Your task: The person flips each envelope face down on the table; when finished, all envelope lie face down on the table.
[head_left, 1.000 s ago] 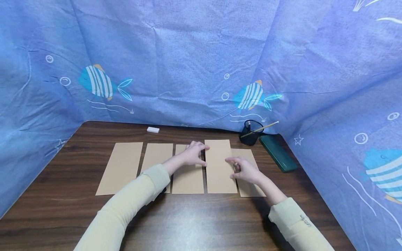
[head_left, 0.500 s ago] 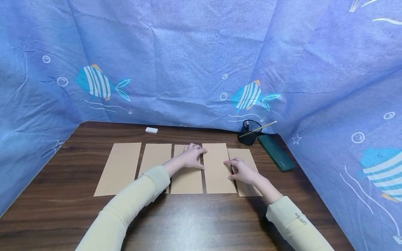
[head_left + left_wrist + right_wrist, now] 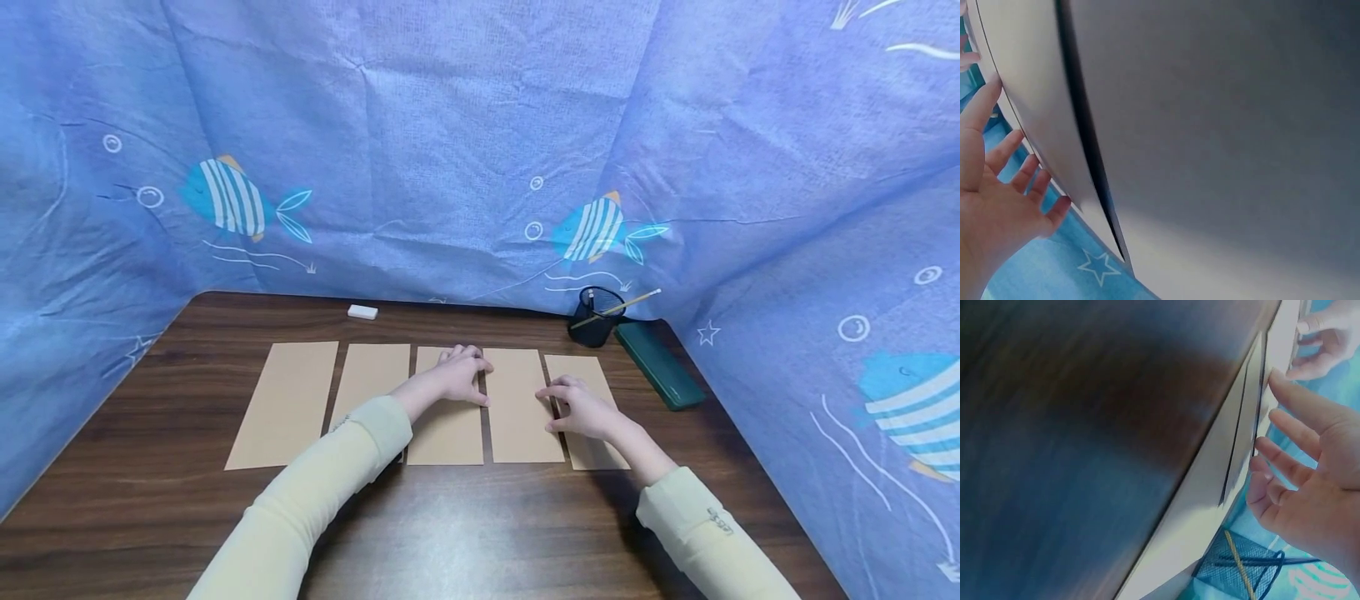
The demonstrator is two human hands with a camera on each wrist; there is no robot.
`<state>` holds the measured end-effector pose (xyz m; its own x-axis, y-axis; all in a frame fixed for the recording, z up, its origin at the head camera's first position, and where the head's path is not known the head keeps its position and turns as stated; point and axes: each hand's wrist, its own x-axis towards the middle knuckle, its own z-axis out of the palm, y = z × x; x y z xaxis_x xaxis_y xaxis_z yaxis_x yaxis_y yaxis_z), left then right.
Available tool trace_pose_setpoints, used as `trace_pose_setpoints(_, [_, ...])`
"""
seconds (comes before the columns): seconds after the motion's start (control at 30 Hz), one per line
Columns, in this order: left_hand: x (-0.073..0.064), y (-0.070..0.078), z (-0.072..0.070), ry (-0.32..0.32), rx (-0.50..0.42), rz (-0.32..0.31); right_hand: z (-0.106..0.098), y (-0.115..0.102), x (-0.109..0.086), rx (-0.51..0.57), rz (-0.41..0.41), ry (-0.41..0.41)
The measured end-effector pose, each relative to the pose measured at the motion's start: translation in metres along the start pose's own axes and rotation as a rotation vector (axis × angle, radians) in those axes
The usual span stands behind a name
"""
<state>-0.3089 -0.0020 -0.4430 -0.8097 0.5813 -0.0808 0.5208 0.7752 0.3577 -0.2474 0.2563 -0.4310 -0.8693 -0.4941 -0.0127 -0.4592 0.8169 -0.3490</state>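
Note:
Several tan paper sheets lie side by side in a row across the dark wooden table. In the head view, my left hand [image 3: 457, 379] reaches over the middle sheet [image 3: 446, 437], its fingertips at the left edge of the second sheet from the right [image 3: 517, 412]. At that sheet's right edge are the thumb and index finger of my right hand [image 3: 585, 412], which hovers over the rightmost sheet [image 3: 588, 371]. Fingers of both hands look extended or loosely bent in the left wrist view [image 3: 1010, 187] and the right wrist view [image 3: 1316, 450]; neither hand grips anything.
A black mesh pencil cup [image 3: 592, 321] with a yellow pencil [image 3: 633, 302] stands at the back right, beside a dark green case [image 3: 658, 367]. Near the back edge lies a white eraser [image 3: 363, 312]. Blue fish-print cloth [image 3: 450, 150] hangs around the table [image 3: 465, 533].
The far end of the sheet between my hands has come down nearer the line of the others. A dark gap now separates it from the rightmost sheet. Both hands barely moved.

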Motion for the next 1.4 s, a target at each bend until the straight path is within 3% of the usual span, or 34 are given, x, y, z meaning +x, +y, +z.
trace_pose_setpoints(0.17, [0.001,0.001,0.0,-0.005,0.004,-0.007,-0.008,0.012,-0.007,0.042,-0.051,0.081])
trace_pose_setpoints(0.3, [0.001,0.001,0.0,-0.009,0.007,-0.014,-0.016,0.026,-0.013,0.049,-0.04,0.131])
trace_pose_setpoints(0.5, [0.0,0.004,-0.003,-0.014,0.031,-0.017,-0.027,0.047,-0.022,0.067,0.029,0.13])
trace_pose_setpoints(0.73, [-0.002,0.009,-0.007,-0.021,0.05,-0.014,-0.029,0.073,-0.033,0.015,0.025,0.128])
trace_pose_setpoints(1.07, [0.003,0.01,-0.008,-0.022,0.045,-0.025,-0.026,0.099,-0.04,0.056,0.038,0.035])
trace_pose_setpoints(1.23, [0.008,0.014,-0.013,-0.061,0.052,-0.046,-0.024,0.101,-0.04,0.049,0.075,-0.018])
trace_pose_setpoints(1.4, [0.012,0.025,-0.01,-0.06,0.013,0.042,-0.024,0.099,-0.039,0.06,0.114,-0.041])
